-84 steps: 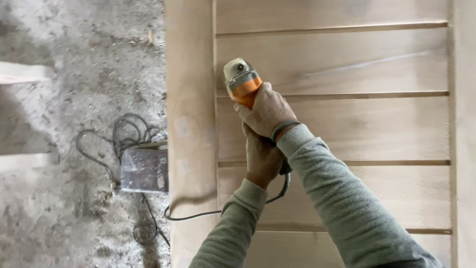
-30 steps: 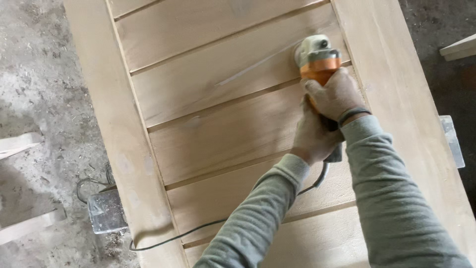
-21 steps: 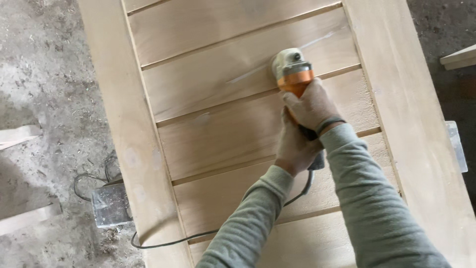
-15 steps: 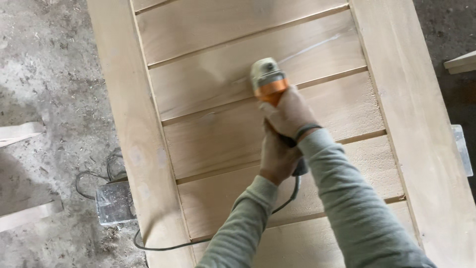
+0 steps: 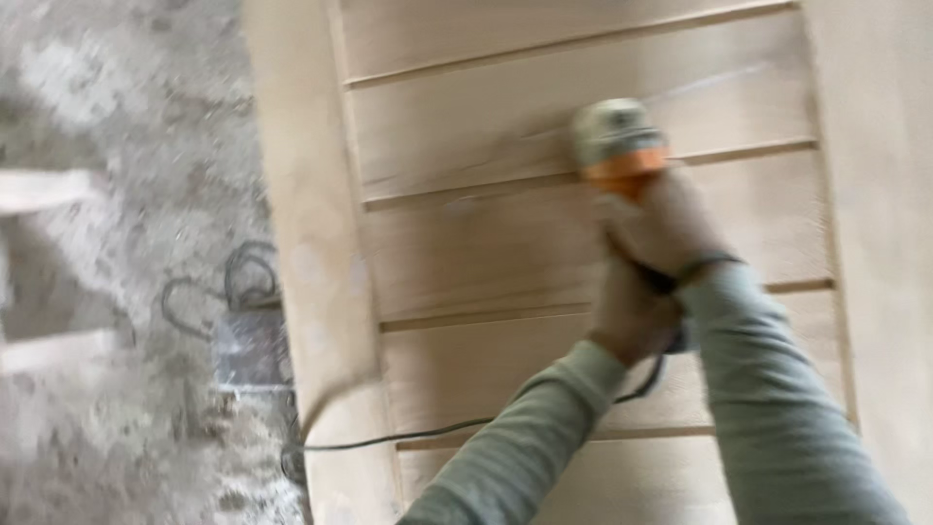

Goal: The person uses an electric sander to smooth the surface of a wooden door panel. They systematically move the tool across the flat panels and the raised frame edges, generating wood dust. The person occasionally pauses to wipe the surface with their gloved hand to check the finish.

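Observation:
The picture is blurred by motion. An orange and grey hand-held power sander (image 5: 616, 139) rests on a pale wooden door (image 5: 466, 253) made of horizontal panels. My right hand (image 5: 667, 224) grips the sander's orange body just behind its head. My left hand (image 5: 630, 313) is closed around the rear of its handle, below the right hand. Both hands are dusty, and grey-green sleeves cover my arms. The sander's black cord (image 5: 428, 431) runs from under my left hand leftward across a lower panel and off the door's edge.
Dusty concrete floor (image 5: 107, 243) lies to the left of the door. A grey block (image 5: 248, 350) with coiled black cable beside it sits on the floor by the door's left stile. Pale wooden strips (image 5: 44, 190) lie at the far left.
The sander and both hands swept from the door's right side leftward along the panel, then came back toward the right. The view shifted and is now blurred.

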